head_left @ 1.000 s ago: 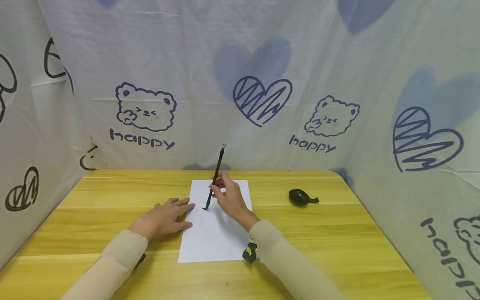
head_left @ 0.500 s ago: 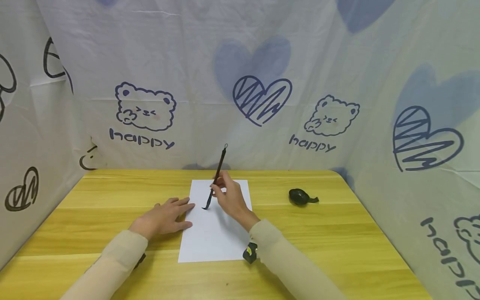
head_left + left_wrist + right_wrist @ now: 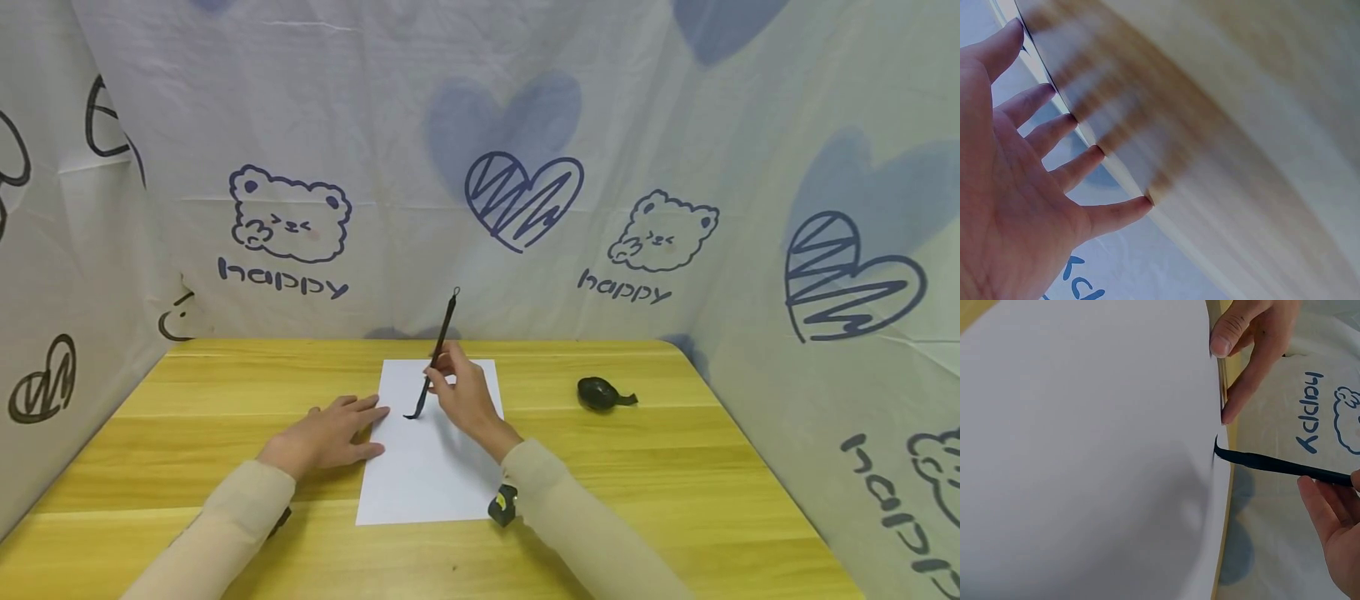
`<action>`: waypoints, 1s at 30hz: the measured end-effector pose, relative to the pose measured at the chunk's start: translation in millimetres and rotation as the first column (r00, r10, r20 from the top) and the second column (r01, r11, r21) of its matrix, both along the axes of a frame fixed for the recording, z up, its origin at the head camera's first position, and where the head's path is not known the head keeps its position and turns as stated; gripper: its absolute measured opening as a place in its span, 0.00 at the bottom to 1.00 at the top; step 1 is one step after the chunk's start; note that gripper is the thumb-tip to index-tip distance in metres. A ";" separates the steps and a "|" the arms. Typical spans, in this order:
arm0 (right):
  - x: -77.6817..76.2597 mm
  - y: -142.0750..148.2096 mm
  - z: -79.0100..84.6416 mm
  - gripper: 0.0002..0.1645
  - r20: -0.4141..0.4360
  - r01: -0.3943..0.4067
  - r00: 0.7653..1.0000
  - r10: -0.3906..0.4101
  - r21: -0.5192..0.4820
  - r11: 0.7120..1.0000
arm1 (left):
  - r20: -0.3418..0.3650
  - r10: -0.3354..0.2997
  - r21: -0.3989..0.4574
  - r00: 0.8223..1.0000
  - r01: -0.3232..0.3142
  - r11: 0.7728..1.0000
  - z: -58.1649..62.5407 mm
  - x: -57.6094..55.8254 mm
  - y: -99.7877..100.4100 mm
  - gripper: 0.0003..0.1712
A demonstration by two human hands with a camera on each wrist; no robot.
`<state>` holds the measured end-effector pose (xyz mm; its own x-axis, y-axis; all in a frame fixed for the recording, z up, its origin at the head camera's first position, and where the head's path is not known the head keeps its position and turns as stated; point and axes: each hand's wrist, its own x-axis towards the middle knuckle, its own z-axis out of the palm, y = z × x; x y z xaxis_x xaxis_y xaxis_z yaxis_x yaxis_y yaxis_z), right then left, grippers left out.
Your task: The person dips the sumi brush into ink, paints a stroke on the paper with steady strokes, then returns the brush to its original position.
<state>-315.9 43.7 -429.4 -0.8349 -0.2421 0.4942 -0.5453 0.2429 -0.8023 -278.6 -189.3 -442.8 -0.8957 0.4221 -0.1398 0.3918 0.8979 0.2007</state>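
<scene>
Black brush (image 3: 443, 332): pinched in right hand (image 3: 467, 400), tip bent on paper (image 3: 420, 487), left of centre. Left hand (image 3: 330, 435): fingers spread at paper's left edge. Apply light, even pressure; anchor sheet.

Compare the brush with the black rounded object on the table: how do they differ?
The brush is long and slender; the black rounded object is bulbous, with a short tail. The brush leans in the right hand, its tip at the paper; the black rounded object lies on the table, with neither hand touching it. Both look dark.
</scene>
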 end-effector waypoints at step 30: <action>-3.2 17.5 1.8 0.12 0.007 0.030 1.000 -0.031 0.019 0.999 | 0.004 0.007 0.015 1.000 -0.008 1.000 -1.3 1.5 -0.2 0.40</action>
<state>-319.1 61.2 -427.6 -0.8454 -0.2256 0.4841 -0.5320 0.2742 -0.8011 -277.2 -189.5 -444.0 -0.8983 0.4174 -0.1371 0.3842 0.8977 0.2157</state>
